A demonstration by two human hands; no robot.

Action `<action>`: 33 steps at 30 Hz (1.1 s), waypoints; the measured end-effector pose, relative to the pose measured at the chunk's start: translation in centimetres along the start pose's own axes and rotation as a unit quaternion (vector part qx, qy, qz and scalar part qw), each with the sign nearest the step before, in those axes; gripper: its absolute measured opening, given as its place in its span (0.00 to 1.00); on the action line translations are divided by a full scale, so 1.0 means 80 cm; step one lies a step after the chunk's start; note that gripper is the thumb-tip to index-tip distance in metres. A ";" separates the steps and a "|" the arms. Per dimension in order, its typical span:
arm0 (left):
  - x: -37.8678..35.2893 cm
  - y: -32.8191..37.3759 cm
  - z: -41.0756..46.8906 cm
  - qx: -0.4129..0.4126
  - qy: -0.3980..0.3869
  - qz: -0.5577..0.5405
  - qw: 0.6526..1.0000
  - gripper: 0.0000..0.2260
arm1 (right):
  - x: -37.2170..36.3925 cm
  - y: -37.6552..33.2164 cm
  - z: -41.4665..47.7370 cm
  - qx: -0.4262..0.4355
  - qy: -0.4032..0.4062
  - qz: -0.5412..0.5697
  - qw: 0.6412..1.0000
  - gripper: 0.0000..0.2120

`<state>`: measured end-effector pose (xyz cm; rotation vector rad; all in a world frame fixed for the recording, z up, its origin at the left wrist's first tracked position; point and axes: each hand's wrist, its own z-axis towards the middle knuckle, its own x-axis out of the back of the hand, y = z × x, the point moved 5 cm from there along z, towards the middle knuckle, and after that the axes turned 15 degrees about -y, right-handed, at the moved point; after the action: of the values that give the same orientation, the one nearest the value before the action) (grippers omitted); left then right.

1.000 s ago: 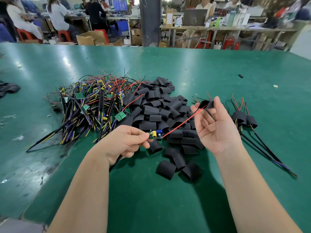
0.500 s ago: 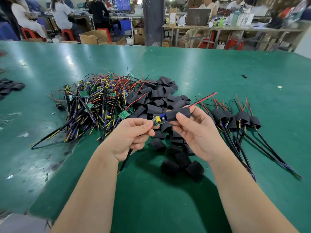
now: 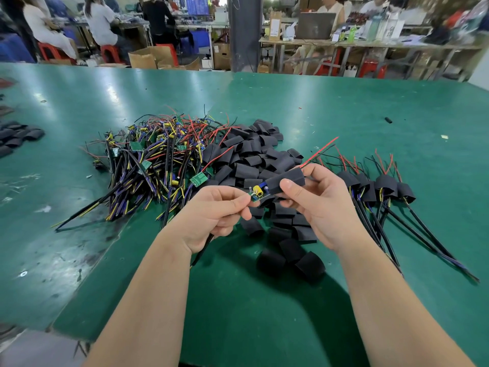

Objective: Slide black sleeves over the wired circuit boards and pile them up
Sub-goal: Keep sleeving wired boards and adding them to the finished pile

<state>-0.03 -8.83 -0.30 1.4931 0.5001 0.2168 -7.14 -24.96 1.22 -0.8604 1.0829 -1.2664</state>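
My left hand [image 3: 215, 215] pinches the near end of a small green circuit board [image 3: 258, 194] with a yellow part on it; the board's black cable hangs below that hand. My right hand [image 3: 320, 207] grips a black sleeve [image 3: 285, 181] that covers the board's far end. A red wire [image 3: 321, 148] sticks out of the sleeve's far opening. Behind my hands lies a heap of loose black sleeves [image 3: 248, 157]. A tangle of bare wired boards [image 3: 153, 160] lies to its left. Sleeved boards [image 3: 381, 186] lie in a pile at the right.
The work surface is a green table [image 3: 344, 107]. A few more black sleeves [image 3: 16, 136] lie at the far left edge. A small black piece [image 3: 388, 120] lies alone at the back right. People sit at benches beyond the table.
My right hand threaded the sleeve along the red wire and drew it down onto the board's far end. Since half a second ago both hands barely moved.
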 end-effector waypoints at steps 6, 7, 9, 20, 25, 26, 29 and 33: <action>-0.002 -0.005 0.002 0.027 0.007 0.073 0.997 0.16 | -0.024 0.014 -0.002 -0.040 -0.049 0.024 0.998 0.06; 0.000 -0.006 0.003 0.030 0.025 0.074 0.997 0.14 | -0.025 0.014 -0.002 -0.040 -0.047 0.035 0.997 0.06; 0.005 -0.008 0.004 0.035 0.059 0.074 0.995 0.09 | -0.023 0.015 -0.002 -0.037 -0.026 0.038 0.998 0.10; 0.010 -0.015 0.006 0.069 0.112 0.063 0.989 0.10 | -0.032 0.027 0.002 -0.078 0.003 0.135 0.988 0.19; 0.015 0.001 0.002 -0.019 0.182 -0.038 0.982 0.10 | 0.011 0.001 0.000 -0.030 0.181 0.253 0.950 0.15; 0.023 0.005 -0.002 -0.046 0.220 -0.062 0.973 0.08 | 0.023 -0.007 -0.004 -0.015 0.208 0.226 0.951 0.13; 0.047 0.013 -0.016 -0.114 0.332 -0.055 0.935 0.05 | 0.055 -0.025 -0.017 0.021 0.265 0.183 0.946 0.08; 0.069 0.021 -0.037 -0.013 0.478 0.349 0.806 0.08 | 0.096 -0.038 -0.036 -0.042 0.368 -0.099 0.924 0.03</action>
<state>3.77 -3.63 0.30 1.4030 0.6983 1.6115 -11.01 -32.78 2.14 -0.5628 1.6772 -1.7946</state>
